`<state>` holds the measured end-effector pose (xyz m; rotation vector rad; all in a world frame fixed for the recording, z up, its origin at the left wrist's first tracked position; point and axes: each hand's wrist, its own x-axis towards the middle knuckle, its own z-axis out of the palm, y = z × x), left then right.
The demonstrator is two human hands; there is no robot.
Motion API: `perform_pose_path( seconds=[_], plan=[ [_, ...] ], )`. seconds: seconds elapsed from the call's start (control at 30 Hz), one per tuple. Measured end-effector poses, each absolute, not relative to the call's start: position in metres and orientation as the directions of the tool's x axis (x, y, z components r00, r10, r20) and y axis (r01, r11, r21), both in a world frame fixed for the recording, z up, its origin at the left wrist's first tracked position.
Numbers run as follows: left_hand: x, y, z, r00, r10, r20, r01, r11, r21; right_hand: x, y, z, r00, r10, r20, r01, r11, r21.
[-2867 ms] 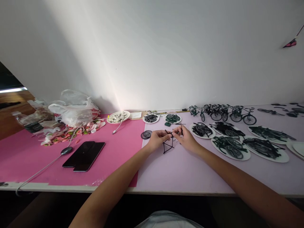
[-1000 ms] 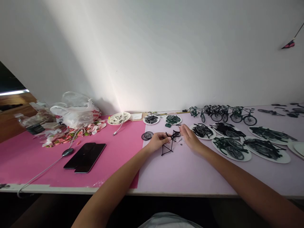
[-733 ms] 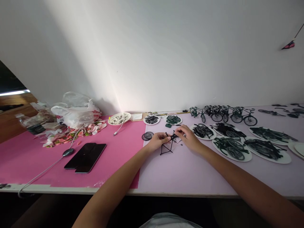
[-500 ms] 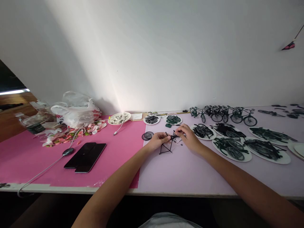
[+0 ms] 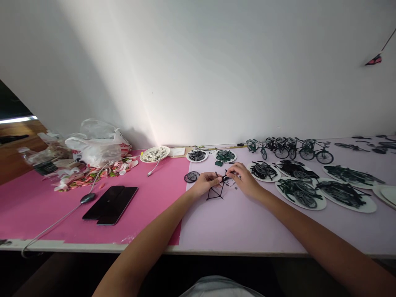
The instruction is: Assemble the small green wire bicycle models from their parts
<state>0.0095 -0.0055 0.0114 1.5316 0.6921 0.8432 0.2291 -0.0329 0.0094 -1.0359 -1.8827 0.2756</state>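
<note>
Between my hands is a black toy bicycle frame (image 5: pixel 215 198), its thin triangular bars pointing down toward the table. My left hand (image 5: pixel 206 182) pinches the frame's upper part between thumb and fingers. My right hand (image 5: pixel 243 177) is closed in a pinch at the frame's right end, on a small part too tiny to make out. Left of my left hand lie two loose spoked wheels (image 5: pixel 193 176), overlapping. A tiny round piece (image 5: pixel 235 188) rests on the table below my right fingers.
Assembled toy bicycles (image 5: pixel 315 152) stand at the back right. Before them, white plates (image 5: pixel 322 205) hold dark bicycle parts. Two small plates (image 5: pixel 197 160) of parts sit behind my hands. Leftward are a dark tablet-like device (image 5: pixel 116 206), a cable, plastic bag (image 5: pixel 99 144) and plate of pale pieces (image 5: pixel 155 154).
My right fingers have shifted slightly toward the frame, still pinched. My left hand keeps its hold. The whole view has moved a little.
</note>
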Motion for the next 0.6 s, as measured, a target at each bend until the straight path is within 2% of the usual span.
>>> perform_pose_path(
  seconds=[0.37,0.6],
  plan=[
    [0.0096,-0.0061,0.0121,0.56,0.819,0.127,-0.032,-0.132,0.991,0.2307,-0.0317,0.0062,-0.247,0.775,0.582,0.538,0.609,-0.582],
    [0.0089,-0.0079,0.0129,0.552,0.827,0.11,-0.02,-0.119,0.993,0.2357,-0.0322,0.0036,-0.265,0.847,0.46,0.506,0.528,-0.682]
  ],
)
